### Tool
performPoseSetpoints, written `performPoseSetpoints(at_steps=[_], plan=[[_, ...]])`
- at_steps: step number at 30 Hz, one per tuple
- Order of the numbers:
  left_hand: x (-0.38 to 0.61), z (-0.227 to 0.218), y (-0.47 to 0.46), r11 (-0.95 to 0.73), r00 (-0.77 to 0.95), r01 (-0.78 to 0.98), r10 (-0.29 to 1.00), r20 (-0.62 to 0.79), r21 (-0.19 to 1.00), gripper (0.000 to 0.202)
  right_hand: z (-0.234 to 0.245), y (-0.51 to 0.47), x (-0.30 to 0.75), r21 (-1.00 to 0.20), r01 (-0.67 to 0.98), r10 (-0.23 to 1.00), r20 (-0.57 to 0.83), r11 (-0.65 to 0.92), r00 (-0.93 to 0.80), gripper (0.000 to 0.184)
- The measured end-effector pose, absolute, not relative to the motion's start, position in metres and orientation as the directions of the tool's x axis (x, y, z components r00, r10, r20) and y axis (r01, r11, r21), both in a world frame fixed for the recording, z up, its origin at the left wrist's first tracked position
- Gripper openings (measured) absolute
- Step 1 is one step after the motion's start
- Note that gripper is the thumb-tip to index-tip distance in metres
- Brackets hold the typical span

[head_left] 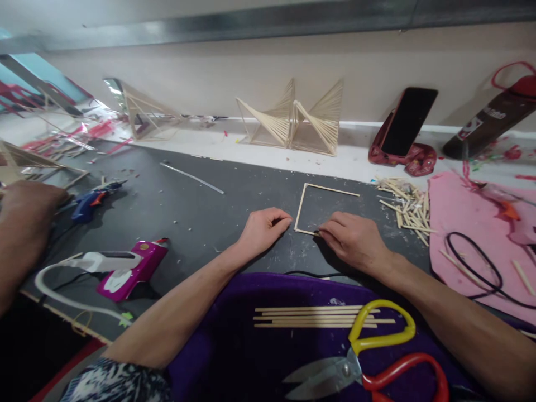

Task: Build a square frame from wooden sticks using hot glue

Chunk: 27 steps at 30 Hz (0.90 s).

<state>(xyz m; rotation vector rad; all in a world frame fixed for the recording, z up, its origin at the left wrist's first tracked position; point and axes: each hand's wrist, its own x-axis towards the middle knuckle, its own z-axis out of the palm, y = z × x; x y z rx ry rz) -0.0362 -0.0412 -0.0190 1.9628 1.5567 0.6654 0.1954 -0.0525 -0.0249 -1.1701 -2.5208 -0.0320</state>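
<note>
Three thin wooden sticks form a three-sided frame [300,206] lying on the dark tabletop, its right side open. My right hand [355,237] pinches the frame's near stick close to its right end; that end is hidden under the fingers. Just left of the near-left corner rests my left hand [266,229], thumb and forefinger pressed together, apart from the frame. Whatever those fingertips may hold cannot be made out. Below, on purple cloth over my lap, are several loose sticks [310,314] and open scissors [355,365] with one yellow and one red handle.
Two stick models [316,120] stand along the wall. Cut sticks [408,204] are heaped beside pink cloth [452,223]. A phone [410,120] leans upright near a bottle [488,123]. At left are a blue glue gun [90,205], a magenta power strip [129,271] and another person's arm [20,240].
</note>
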Motion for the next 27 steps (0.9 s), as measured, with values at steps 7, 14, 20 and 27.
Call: performPoseSetpoints(at_steps=[7, 14, 20, 27], plan=[[-0.039, -0.020, -0.036, -0.187, 0.224, 0.743, 0.974, 0.024, 0.643, 0.028, 0.018, -0.052, 0.191, -0.245, 0.805, 0.841, 0.152, 0.541, -0.519, 0.020], [-0.039, -0.019, -0.031, -0.166, 0.221, 0.775, 0.975, -0.015, 0.610, 0.031, 0.045, -0.073, 0.227, -0.173, 0.862, 0.879, 0.097, 0.477, -0.467, 0.017], [-0.037, -0.017, -0.031, -0.176, 0.224, 0.801, 0.975, -0.014, 0.572, 0.034, 0.035, -0.082, 0.360, -0.394, 0.919, 0.958, 0.270, 0.021, 0.094, 0.011], [-0.034, -0.016, -0.032, -0.233, 0.240, 0.787, 0.969, 0.064, 0.572, 0.028, 0.008, -0.072, 0.469, -0.642, 0.692, 0.811, 0.183, -0.329, 0.555, 0.021]])
